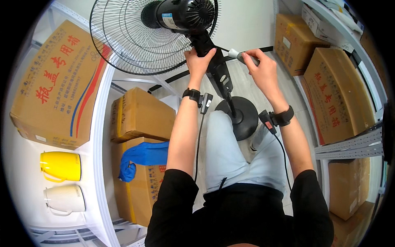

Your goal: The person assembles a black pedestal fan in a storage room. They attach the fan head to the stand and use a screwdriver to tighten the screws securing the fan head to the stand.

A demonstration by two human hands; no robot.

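A black standing fan [186, 16] is in front of me, its wire cage at the upper left and its round base [246, 125] on the floor between my legs. My left hand [197, 66] is wrapped round the fan's neck [204, 43], just below the motor housing. In my right hand [263, 69] is a screwdriver [234, 53] with a grey and white handle. Its thin dark shaft points left at the side of the neck. Whether the tip touches a screw is too small to tell.
Cardboard boxes [142, 113] fill the lower left, with a blue cloth [144, 156] on one. A shelf [96, 181] at left bears a large carton [61, 82], a yellow jug [61, 165] and a white jug [66, 199]. More boxes [339, 94] line the right shelves.
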